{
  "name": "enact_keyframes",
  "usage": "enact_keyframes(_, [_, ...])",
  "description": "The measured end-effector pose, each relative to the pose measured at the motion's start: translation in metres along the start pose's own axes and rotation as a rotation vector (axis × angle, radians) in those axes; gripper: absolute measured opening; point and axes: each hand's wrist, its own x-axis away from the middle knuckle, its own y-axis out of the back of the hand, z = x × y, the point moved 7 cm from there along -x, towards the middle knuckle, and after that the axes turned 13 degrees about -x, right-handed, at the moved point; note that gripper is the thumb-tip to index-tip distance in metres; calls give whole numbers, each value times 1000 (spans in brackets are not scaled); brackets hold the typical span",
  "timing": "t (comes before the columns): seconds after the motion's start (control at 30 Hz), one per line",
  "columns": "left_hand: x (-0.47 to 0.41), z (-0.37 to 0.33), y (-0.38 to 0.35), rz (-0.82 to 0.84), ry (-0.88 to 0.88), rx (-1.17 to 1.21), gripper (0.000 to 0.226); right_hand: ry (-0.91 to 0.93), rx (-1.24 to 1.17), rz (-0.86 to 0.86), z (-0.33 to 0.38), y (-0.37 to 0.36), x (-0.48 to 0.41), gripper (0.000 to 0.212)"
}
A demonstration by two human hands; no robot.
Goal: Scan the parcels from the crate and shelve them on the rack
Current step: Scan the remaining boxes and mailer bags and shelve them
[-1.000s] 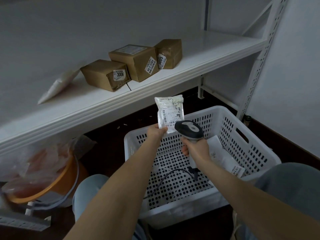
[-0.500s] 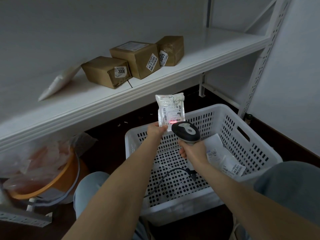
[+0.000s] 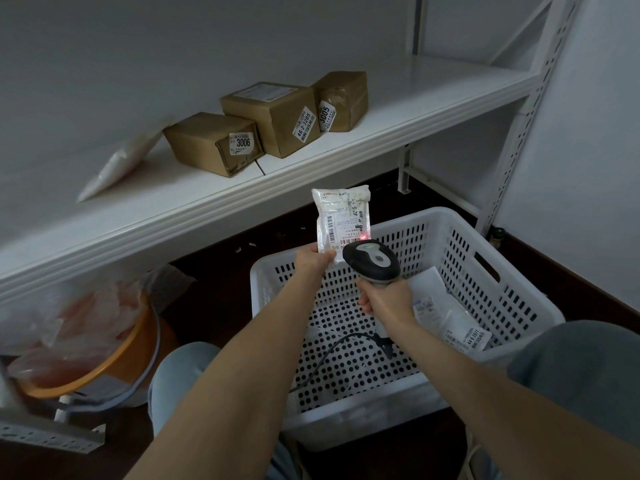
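At frame centre the left hand [image 3: 311, 263] is pinching the white parcel [image 3: 341, 216] upright above the crate [image 3: 436, 213], the right hand [image 3: 384, 299] gripping the scanner [image 3: 372, 259]. Its red light, absent a second ago, is now striking the label, so shelving is probably nearing.

Crate [image 3: 426, 237]: perforated plastic. Pouch parcel [image 3: 341, 216]: glossy film, paper label. Boxes [image 3: 273, 109]: matt brown cardboard. Rack upright [image 3: 540, 98]: painted metal.

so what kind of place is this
Probably a parcel depot or pickup-point stockroom. A white rack holds brown boxes with numbered stickers, a white crate holds more labelled bags, and the right hand aims a barcode scanner at a labelled pouch held by the left hand.
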Motion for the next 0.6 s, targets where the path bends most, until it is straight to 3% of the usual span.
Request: enact_keyframes(0.6, [0,-2,-1,6,-4,18,34,42,46,22,0,-2,-1,14])
